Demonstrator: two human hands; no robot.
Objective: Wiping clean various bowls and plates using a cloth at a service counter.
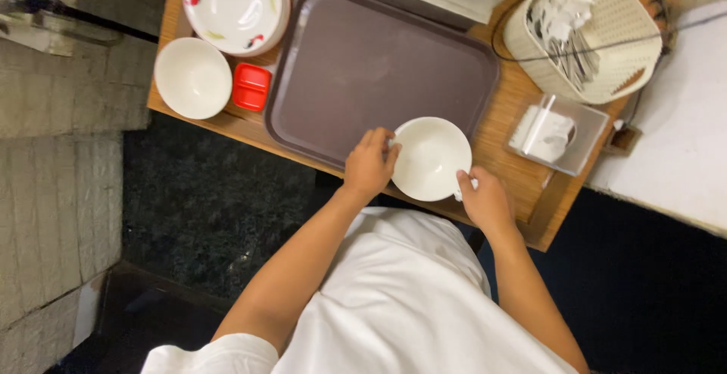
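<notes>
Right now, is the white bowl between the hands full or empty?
Empty. The white bowl sits upright at the brown tray's near edge, its bare white inside showing, left hand and right hand on its rim.

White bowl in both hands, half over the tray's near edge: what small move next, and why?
Probably slide the white bowl a little further onto the brown tray. The left hand and right hand grip its rim on opposite sides, and it straddles the tray's near edge, partly over the wooden table. The tray's middle is bare, so there is room.
</notes>
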